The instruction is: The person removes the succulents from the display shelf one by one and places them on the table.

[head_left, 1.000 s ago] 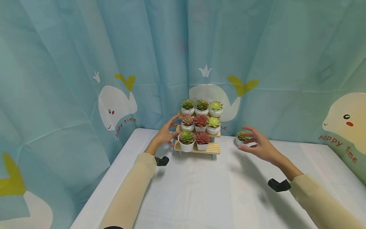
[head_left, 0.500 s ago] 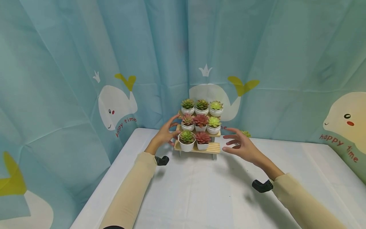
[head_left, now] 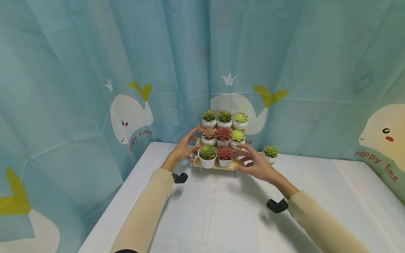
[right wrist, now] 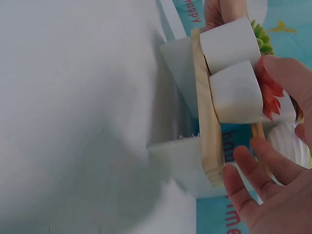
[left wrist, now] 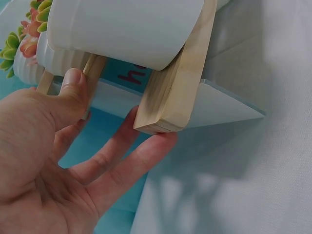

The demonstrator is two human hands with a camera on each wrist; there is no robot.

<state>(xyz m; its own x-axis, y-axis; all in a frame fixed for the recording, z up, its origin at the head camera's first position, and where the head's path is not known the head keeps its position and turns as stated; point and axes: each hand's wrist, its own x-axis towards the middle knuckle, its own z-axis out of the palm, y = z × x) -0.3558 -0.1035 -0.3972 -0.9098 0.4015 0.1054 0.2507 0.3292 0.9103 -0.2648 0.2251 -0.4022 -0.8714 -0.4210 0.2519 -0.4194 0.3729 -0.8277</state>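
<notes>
A three-tier wooden plant stand point(head_left: 236, 163) bears several small potted succulents. On its lowest shelf are a green succulent point(head_left: 207, 151) in a round white pot and a red succulent point(head_left: 225, 153) in a squarish one. My left hand point(head_left: 182, 148) is at the stand's left side; in the left wrist view its fingertips touch the lowest shelf's end point(left wrist: 170, 109), with the thumb by the shelf above. At the right end, my right hand point(head_left: 257, 165) holds no pot, its fingers spread beside the lowest shelf point(right wrist: 209, 141). Its thumb overlaps the red leaves in the right wrist view.
Another green succulent point(head_left: 270, 151) in a white pot stands on the table behind my right hand. A white cloth covers the table point(head_left: 227, 214). Close behind the stand hangs a blue curtain point(head_left: 177, 52) printed with whales.
My right hand has moved left, from beside the lone green succulent to the right end of the stand. That succulent is uncovered now. The left hand has stayed in place.
</notes>
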